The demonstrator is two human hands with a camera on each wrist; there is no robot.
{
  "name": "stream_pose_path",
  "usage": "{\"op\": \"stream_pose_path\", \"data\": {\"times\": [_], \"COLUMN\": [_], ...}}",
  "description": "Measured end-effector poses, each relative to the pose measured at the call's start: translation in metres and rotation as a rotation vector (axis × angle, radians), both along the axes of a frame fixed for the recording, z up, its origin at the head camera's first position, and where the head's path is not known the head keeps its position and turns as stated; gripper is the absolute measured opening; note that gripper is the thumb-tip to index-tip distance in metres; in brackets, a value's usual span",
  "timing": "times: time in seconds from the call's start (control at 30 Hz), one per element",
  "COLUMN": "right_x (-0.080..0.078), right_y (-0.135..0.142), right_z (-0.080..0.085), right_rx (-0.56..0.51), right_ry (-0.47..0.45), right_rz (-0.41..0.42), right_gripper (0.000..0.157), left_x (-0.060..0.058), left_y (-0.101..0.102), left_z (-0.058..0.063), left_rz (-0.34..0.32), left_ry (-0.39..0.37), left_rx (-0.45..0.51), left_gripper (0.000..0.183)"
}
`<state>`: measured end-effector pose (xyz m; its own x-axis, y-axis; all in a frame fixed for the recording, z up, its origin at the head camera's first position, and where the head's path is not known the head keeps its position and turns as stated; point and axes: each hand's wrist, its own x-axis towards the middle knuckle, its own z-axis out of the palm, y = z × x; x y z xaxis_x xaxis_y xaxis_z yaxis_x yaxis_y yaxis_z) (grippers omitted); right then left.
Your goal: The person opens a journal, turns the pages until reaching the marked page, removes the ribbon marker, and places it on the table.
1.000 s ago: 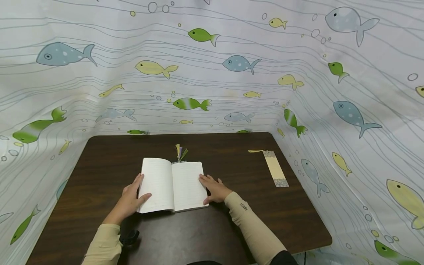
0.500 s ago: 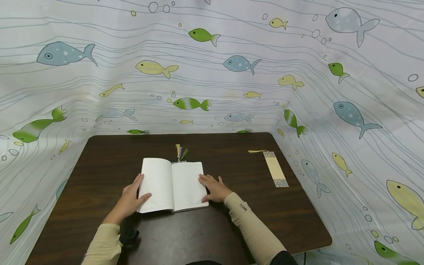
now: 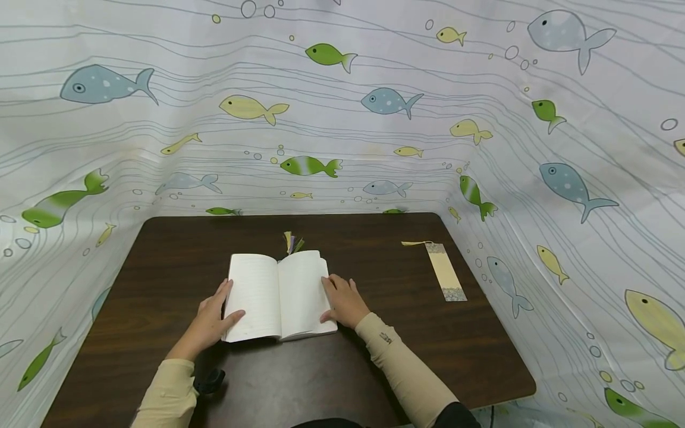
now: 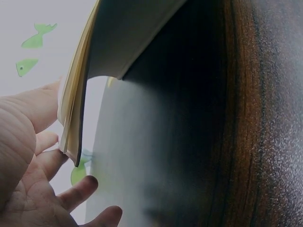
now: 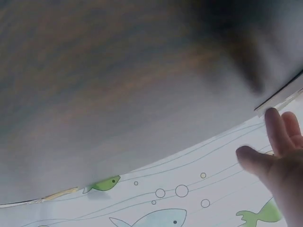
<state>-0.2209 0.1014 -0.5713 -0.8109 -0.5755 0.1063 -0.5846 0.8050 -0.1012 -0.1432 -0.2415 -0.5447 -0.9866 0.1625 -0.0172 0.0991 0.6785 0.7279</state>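
Observation:
An open notebook (image 3: 253,297) with lined pages lies on the table in the head view. My left hand (image 3: 207,321) holds its left side, thumb on the page and fingers along the outer edge. The left wrist view shows the notebook's edge (image 4: 73,113) between that thumb and the fingers. At the right edge, my right hand (image 3: 345,302) touches a raised page (image 3: 301,291) with fingertips and thumb spread apart. That page bows up and leftward over the ones below. The right wrist view shows the fingers (image 5: 277,132) by the notebook's edge.
Tassels (image 3: 291,242) stick out past the notebook's top. A cream bookmark (image 3: 443,270) with a yellow tassel lies at the right on the dark wooden table (image 3: 176,249). A fish-print cloth (image 3: 332,137) surrounds the table's back and sides.
My right hand has moved slightly left and inward. A right-hand page that lay flat is now raised and curved. My left hand has stayed in place.

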Motion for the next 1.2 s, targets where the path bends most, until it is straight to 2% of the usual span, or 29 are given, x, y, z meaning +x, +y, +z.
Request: {"op": "stream_pose_path", "data": {"times": [0.1, 0.2, 0.37, 0.47, 0.53, 0.67, 0.9, 1.07, 1.2], "right_x": [-0.001, -0.003, -0.008, -0.009, -0.009, -0.010, -0.010, -0.009, -0.006], "right_y": [-0.001, -0.001, 0.005, 0.010, 0.013, 0.013, 0.006, 0.001, -0.004], "right_z": [-0.001, 0.000, 0.008, 0.013, 0.015, 0.016, 0.018, 0.020, 0.023], "right_rx": [-0.012, -0.042, -0.153, -0.222, -0.255, -0.308, -0.368, -0.543, -0.672], "right_ry": [0.018, -0.037, -0.257, -0.381, -0.428, -0.439, -0.355, -0.385, -0.458], "right_rz": [0.009, 0.035, 0.093, 0.095, 0.079, 0.042, -0.037, -0.021, -0.059], "right_gripper": [0.117, 0.117, 0.093, 0.077, 0.068, 0.052, 0.039, 0.041, 0.053], "left_x": [0.000, -0.001, -0.001, 0.000, 0.001, 0.002, 0.002, 0.002, 0.002], "left_y": [0.000, -0.001, -0.001, 0.000, 0.000, 0.000, 0.000, 0.001, 0.000], "left_z": [-0.001, -0.003, -0.001, 0.000, 0.001, -0.001, 0.000, 0.001, 0.001], "left_rz": [0.003, 0.000, -0.004, -0.005, -0.004, -0.004, 0.001, 0.005, 0.003], "left_ry": [0.015, 0.011, -0.009, -0.012, -0.013, -0.016, -0.027, -0.030, -0.030], "left_rx": [0.005, 0.001, -0.006, -0.007, -0.006, -0.001, 0.002, -0.003, -0.009], "left_gripper": [0.086, 0.086, 0.087, 0.087, 0.087, 0.087, 0.088, 0.088, 0.087]}}
